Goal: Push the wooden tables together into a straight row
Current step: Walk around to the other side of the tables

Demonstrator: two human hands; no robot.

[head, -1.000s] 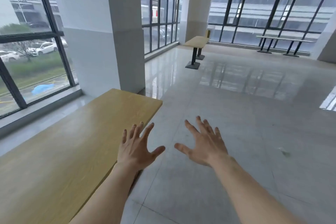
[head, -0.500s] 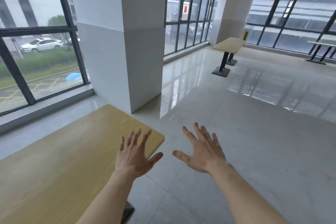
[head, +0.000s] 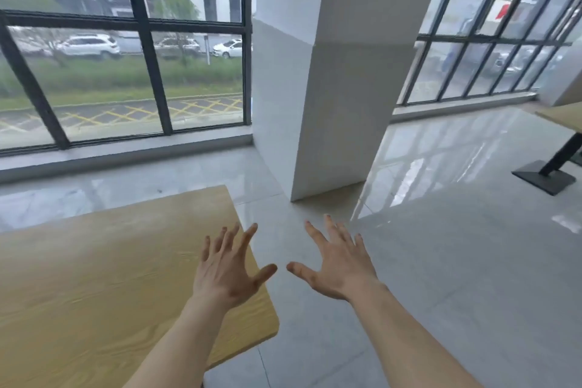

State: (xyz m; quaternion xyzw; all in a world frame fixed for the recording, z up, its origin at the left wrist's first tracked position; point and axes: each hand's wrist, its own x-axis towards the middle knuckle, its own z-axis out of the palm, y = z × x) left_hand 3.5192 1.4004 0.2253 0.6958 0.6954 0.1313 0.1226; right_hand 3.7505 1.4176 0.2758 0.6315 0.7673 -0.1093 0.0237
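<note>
We stand on a glossy grey tiled floor (head: 441,261) that mirrors the tall dark-framed windows (head: 126,72) filling the upper left of the frame and the upper right. A white square pillar (head: 330,72) rises at upper centre between them. The near wooden table (head: 110,277) fills the lower left; its long axis runs from the left edge towards the frame's centre, and its short end faces right, ending near the foot of the pillar. A second wooden table (head: 563,116) shows only a corner and a black pedestal base at the right edge, well apart from the first. Our left hand (head: 226,271) hovers over the near table's end with fingers spread, holding nothing; whether it touches the top we cannot tell. Our right hand (head: 337,264) is likewise spread and empty, over bare floor just beyond that end.
</note>
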